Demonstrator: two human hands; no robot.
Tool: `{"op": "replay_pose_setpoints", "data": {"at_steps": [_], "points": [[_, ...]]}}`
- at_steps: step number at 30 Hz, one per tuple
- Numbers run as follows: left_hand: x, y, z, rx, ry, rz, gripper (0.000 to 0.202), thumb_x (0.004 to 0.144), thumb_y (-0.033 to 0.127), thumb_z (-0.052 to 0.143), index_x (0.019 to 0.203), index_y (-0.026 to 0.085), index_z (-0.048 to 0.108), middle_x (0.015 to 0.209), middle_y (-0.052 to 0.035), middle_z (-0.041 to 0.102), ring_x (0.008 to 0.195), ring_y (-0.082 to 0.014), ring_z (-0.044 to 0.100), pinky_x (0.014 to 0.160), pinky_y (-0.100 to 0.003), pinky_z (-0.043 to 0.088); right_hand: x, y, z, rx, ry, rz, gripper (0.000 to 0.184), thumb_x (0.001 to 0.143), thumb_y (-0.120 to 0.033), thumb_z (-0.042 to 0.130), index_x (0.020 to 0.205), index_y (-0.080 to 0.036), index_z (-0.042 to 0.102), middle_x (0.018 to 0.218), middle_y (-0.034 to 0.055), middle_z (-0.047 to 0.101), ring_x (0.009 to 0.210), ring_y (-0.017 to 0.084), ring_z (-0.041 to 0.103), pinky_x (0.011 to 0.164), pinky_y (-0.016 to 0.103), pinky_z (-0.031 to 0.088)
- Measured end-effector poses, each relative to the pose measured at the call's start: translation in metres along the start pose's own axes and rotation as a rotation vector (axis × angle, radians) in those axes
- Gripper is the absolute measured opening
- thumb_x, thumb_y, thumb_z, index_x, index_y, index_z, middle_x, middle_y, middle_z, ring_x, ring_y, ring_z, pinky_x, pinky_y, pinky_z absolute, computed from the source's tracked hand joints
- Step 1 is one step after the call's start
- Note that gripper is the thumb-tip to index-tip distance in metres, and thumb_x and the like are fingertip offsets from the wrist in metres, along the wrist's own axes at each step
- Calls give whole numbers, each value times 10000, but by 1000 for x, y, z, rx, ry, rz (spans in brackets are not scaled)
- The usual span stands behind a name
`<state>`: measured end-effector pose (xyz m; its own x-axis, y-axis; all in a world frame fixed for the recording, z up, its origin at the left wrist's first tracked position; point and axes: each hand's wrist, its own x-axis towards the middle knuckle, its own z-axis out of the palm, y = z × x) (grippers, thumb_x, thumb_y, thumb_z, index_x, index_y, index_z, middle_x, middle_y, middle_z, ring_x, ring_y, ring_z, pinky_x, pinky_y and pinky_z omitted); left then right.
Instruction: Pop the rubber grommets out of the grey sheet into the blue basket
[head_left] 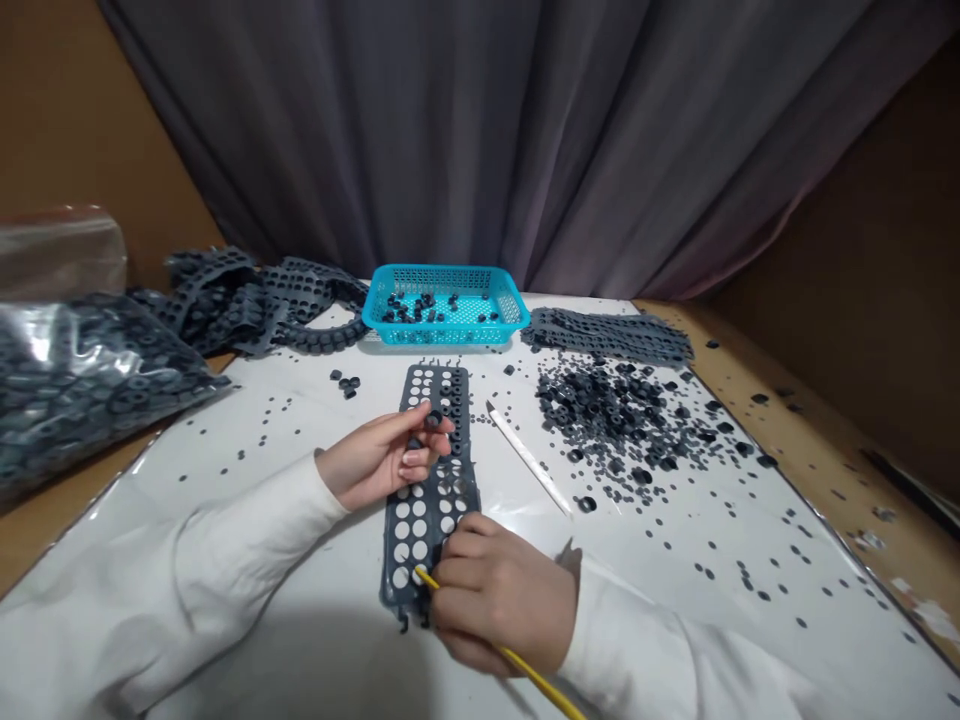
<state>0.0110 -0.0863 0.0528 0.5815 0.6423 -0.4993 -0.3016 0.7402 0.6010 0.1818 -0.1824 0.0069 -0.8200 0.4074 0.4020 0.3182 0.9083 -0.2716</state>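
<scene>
A dark grey rubber strip [439, 470] full of round holes lies lengthwise on the white sheet [675, 600] in front of me. My left hand [379, 458] rests on its middle, fingers curled, pinching a small dark ring at the fingertips. My right hand [499, 595] is closed around a thin yellow stick [525, 668], whose tip touches the strip's near end. Many holes near that end are punched out and show white.
A blue plastic basket [445, 303] with several dark rings stands at the back. A heap of loose rings [615, 410] lies right, more strips [607, 335] behind it. Tangled strips [247, 295] and a clear bag of parts [82, 375] sit left. A white stick [529, 458] lies beside the strip.
</scene>
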Motion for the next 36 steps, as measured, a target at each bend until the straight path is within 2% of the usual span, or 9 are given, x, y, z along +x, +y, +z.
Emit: {"op": "replay_pose_setpoints", "data": {"at_steps": [3, 7, 16, 18, 20, 23, 26, 31, 36], "points": [[-1, 1, 5, -41, 44, -79, 471, 966, 348, 376, 678, 86, 642, 583, -46, 529, 420, -27, 291, 380, -118, 260, 1, 0, 1, -55, -4, -8, 135, 853, -199, 499, 720, -193, 522, 647, -7, 559, 632, 144, 447, 645, 306, 353], [-1, 0, 8, -52, 74, -114, 523, 980, 344, 319, 644, 85, 625, 549, -35, 502, 400, -26, 285, 364, -114, 252, 2, -3, 2, -119, 82, 2, 254, 918, -152, 429, 684, -190, 521, 586, -4, 523, 590, 147, 432, 603, 299, 335], [5, 9, -5, -26, 15, -5, 251, 829, 168, 410, 795, 55, 631, 733, -104, 592, 513, -93, 464, 419, -175, 399, 2, -11, 8, 323, 261, 62, 112, 850, -163, 487, 748, -206, 501, 687, 18, 649, 616, 125, 564, 649, 276, 426], [9, 10, -10, 7, 59, 32, 205, 816, 160, 441, 775, 67, 619, 708, -79, 572, 517, -90, 470, 410, -164, 390, 3, -9, 5, 520, 356, 206, 103, 849, -222, 520, 748, -207, 534, 727, 29, 676, 662, 138, 609, 656, 275, 455], [14, 10, -15, 78, 105, 88, 145, 806, 150, 487, 760, 83, 607, 657, -31, 523, 480, -66, 428, 387, -137, 330, 3, 0, 1, 748, 545, 492, 129, 870, -266, 490, 798, -204, 578, 752, 42, 677, 687, 155, 625, 640, 283, 478], [19, 7, -20, 387, 155, 239, 88, 785, 176, 571, 773, 99, 612, 624, 12, 488, 460, -45, 381, 396, -133, 261, 2, 22, -4, 1012, 811, 894, 134, 866, -234, 437, 898, -202, 563, 655, 12, 633, 587, 146, 593, 578, 275, 475], [24, 7, -18, 952, 123, 412, 122, 760, 230, 628, 818, 124, 645, 648, 7, 555, 539, -81, 477, 491, -176, 353, 2, 41, -8, 1042, 818, 1061, 24, 811, -198, 490, 817, -203, 513, 556, -28, 598, 452, 113, 526, 470, 222, 409], [34, 17, -9, 1669, -25, 656, 111, 711, 124, 610, 802, 137, 672, 693, -10, 638, 640, -131, 567, 632, -234, 423, 2, 52, -4, 1032, 724, 1080, 61, 797, -213, 514, 741, -190, 503, 549, -11, 617, 456, 111, 548, 471, 209, 420], [41, 23, -7, 1842, -225, 662, 153, 706, 107, 615, 847, 123, 671, 766, -35, 657, 701, -141, 597, 674, -230, 440, 0, 55, -1, 947, 651, 1078, 66, 766, -159, 478, 719, -193, 510, 538, -18, 617, 468, 111, 547, 463, 199, 417]]}}
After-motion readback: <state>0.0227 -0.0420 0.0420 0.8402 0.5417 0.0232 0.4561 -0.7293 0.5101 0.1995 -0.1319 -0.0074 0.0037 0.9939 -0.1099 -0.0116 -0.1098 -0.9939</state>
